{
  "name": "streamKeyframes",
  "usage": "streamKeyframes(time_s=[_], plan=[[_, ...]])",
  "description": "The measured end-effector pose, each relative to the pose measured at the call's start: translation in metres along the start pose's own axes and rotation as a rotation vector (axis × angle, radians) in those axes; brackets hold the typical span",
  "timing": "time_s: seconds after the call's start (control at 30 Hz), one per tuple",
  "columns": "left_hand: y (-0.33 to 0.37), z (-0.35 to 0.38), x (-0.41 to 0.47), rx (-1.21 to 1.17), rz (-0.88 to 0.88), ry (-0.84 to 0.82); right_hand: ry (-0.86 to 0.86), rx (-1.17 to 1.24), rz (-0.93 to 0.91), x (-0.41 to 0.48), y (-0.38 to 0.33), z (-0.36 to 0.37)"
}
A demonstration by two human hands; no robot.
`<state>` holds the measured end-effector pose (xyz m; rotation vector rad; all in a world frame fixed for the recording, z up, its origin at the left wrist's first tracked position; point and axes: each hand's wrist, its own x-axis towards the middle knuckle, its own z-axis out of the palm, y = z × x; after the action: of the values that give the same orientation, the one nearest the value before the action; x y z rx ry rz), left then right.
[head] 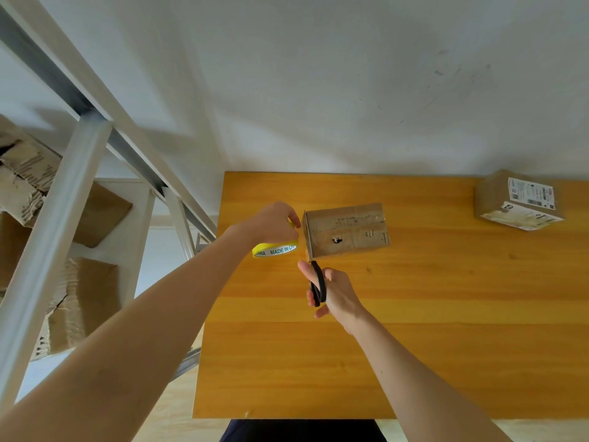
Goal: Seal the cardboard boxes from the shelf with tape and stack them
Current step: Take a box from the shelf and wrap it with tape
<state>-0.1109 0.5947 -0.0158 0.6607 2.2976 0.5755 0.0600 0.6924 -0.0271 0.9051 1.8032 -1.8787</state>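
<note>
cutting cleanly needs a tight strip: the left hand point(274, 223), gripping the yellow tape roll point(274, 250) just beside the left end of the box point(345, 229) on the table point(414, 346), should pull outward, and the right hand point(338, 291), holding black scissors point(318, 283) near the corner, should cut close.

- At the left end of the small brown cardboard box point(345, 231), the left hand point(274, 223) gripping a yellow tape roll point(275, 251) and the right hand point(338, 295) holding black scissors point(318, 282) crowded the way.
- The bare orange wooden tabletop point(446, 314) lay open to the box's right.
- A labelled brown parcel point(518, 200) blocked the far right corner — a white metal shelf frame point(63, 202) walled the left.
</note>
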Motion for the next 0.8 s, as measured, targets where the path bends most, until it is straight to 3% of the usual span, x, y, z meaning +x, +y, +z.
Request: streamKeyframes(time_s=[0.57, 0.8], plan=[[0.0, -0.003, 0.002, 0.036, -0.062, 0.059, 0.166, -0.112, -0.182, 0.014, 0.009, 0.002], [0.011, -0.008, -0.008, 0.391, -0.07, 0.082, 0.172, -0.037, -0.091, 0.011, 0.014, -0.005]])
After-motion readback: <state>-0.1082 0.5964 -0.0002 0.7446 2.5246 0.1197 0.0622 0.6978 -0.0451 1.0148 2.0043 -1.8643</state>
